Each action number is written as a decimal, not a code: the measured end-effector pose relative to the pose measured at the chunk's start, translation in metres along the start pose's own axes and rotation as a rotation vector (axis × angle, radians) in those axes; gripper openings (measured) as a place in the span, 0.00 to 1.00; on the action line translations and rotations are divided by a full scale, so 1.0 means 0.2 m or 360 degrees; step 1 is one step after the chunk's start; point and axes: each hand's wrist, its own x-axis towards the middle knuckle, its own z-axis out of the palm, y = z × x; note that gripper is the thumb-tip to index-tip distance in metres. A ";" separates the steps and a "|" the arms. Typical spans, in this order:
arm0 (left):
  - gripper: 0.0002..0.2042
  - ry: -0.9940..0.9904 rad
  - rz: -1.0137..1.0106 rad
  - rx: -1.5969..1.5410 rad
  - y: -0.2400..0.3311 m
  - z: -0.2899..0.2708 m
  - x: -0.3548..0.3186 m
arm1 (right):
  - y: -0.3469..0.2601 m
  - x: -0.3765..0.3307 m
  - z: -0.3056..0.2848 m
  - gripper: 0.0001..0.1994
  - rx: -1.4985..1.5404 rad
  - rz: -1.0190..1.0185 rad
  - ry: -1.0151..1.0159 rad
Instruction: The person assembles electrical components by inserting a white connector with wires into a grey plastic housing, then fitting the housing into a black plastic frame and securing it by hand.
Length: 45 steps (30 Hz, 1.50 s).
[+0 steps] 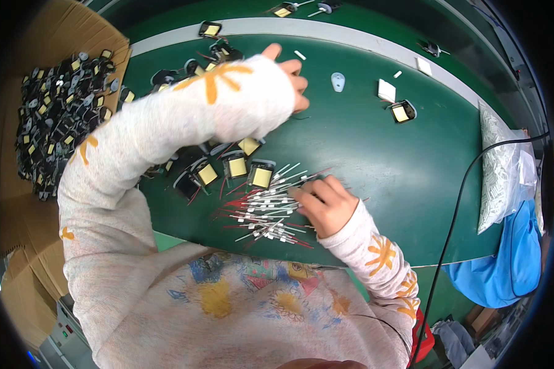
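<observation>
My left hand point(294, 80) reaches over the far part of the green table, its fingers spread apart. The sleeve hides its palm, and a thin dark wire lies beside the lowest finger. My right hand point(327, 206) has its fingertips pinched at the right edge of a loose pile of thin wires point(268, 212) in red and white with small white connectors. It seems to grip a wire there, though the fingers partly cover it. Left of the pile lie several small black parts with yellow pads point(261, 176), red wires coming from them.
A cardboard box point(120, 67) full of similar black parts stands at the left. One padded part point(402, 112), a white block point(386, 90) and a grey teardrop-shaped piece point(338, 82) lie farther right. A clear bag of white pieces point(497, 166) and a black cable point(455, 209) border the right side.
</observation>
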 end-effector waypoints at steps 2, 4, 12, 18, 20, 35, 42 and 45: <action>0.15 0.0248 0.0059 0.0136 -0.01 0.19 -0.09 | 0.02 0.00 0.00 0.17 0.0002 -0.0041 -0.0032; 0.12 0.0338 0.0079 0.0044 -0.02 0.21 -0.13 | 0.03 0.00 0.01 0.13 0.0043 -0.0046 -0.0010; 0.11 0.1170 -0.0289 -0.0498 -0.05 0.12 -0.29 | -0.01 0.04 -0.09 0.09 0.0214 0.0164 0.0282; 0.17 0.1460 -0.0561 -0.3329 0.26 0.17 -0.35 | 0.01 0.11 -0.14 0.22 0.2008 0.0721 0.0468; 0.18 0.1326 -0.0243 -0.3466 0.30 0.29 -0.37 | -0.01 0.14 -0.19 0.24 0.2176 0.0746 0.0415; 0.23 0.1455 -0.0342 -0.3418 0.48 0.24 -0.47 | -0.10 0.27 -0.24 0.10 0.1958 0.0203 0.0822; 0.22 0.1754 0.0047 -0.3118 0.47 0.27 -0.44 | -0.15 0.29 -0.25 0.07 0.1521 -0.0128 0.0887; 0.21 0.1876 -0.0006 -0.2853 0.47 0.29 -0.44 | -0.20 0.28 -0.29 0.07 0.1133 -0.0262 0.0927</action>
